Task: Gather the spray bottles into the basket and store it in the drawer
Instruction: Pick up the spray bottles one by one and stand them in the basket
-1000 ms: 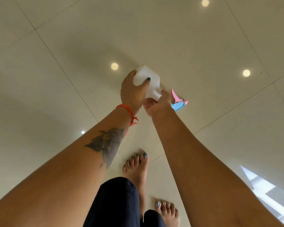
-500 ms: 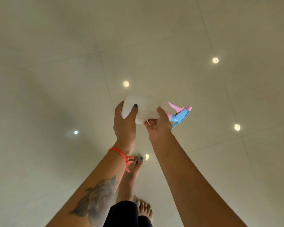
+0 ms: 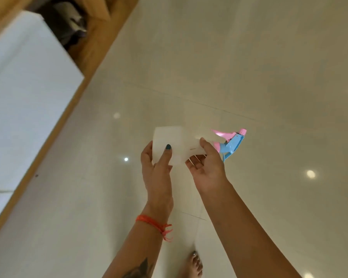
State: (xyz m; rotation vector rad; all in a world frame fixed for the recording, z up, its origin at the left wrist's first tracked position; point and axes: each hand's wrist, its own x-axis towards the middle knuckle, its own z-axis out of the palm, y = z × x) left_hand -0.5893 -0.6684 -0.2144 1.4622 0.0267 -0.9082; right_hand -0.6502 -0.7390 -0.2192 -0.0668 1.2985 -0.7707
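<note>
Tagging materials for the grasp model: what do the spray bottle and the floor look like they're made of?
Spray bottle: body looks like translucent white plastic, matte; a finger shadow shows through it. Its trigger head is glossy pink and blue plastic. Floor: cream polished tile, probably ceramic or stone; thin joint lines and mirror-like lamp reflections.

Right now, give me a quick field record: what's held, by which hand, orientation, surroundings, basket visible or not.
held object: white spray bottle with pink and blue trigger head
left hand: grips the bottle's base end, thumb across its front
right hand: grips the neck end, next to the trigger head
orientation: bottle lying sideways in the air, trigger head pointing right
below: glossy tiled floor, one bare foot in view
upper left: wooden furniture with white surface, blurred
basket: not in view
drawer: cannot tell
</note>
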